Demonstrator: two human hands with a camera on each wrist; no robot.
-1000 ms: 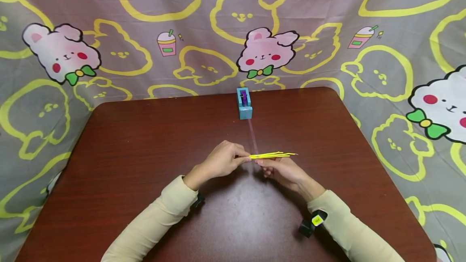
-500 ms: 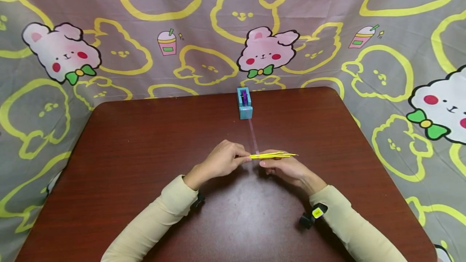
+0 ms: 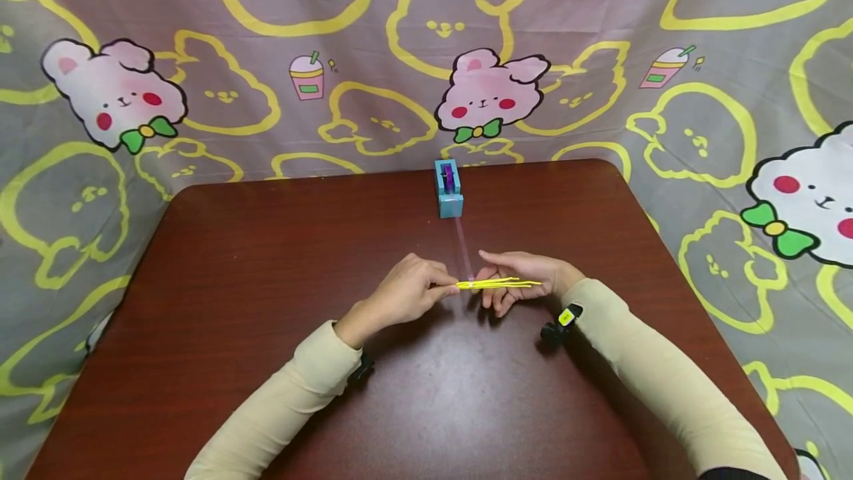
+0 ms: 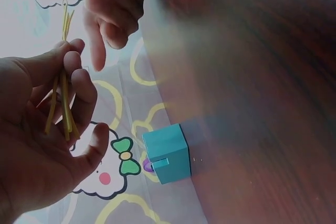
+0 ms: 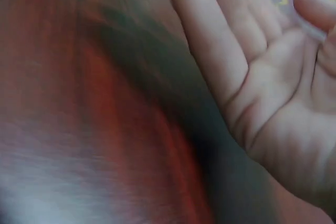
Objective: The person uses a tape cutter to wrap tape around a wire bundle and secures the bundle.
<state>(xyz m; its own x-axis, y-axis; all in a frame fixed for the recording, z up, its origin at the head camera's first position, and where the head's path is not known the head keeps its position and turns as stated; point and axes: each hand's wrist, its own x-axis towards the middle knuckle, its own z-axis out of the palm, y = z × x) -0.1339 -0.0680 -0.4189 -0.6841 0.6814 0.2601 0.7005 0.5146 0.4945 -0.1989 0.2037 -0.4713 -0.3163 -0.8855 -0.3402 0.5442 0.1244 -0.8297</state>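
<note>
My left hand [image 3: 408,291] pinches one end of a bundle of thin yellow strands [image 3: 500,284] between thumb and fingers, above the table. In the left wrist view the strands [image 4: 65,106] fan out loosely below the pinch. A clear strip of tape [image 3: 463,247] runs from the blue tape dispenser [image 3: 450,204] to the bundle, meeting it just right of the left fingertips. Behind and under the strands, my right hand [image 3: 523,272] has its thumb raised and fingers loosely spread. Its palm [image 5: 278,87] shows bare in the right wrist view.
The dispenser, with a purple roll inside, stands near the far edge of the brown table [image 3: 280,243]. A patterned curtain [image 3: 373,58] hangs behind the table and along both sides.
My right hand has moved away from the tape's end, turned its palm up and opened its fingers behind the strands. My left hand and the dispenser stay put.
</note>
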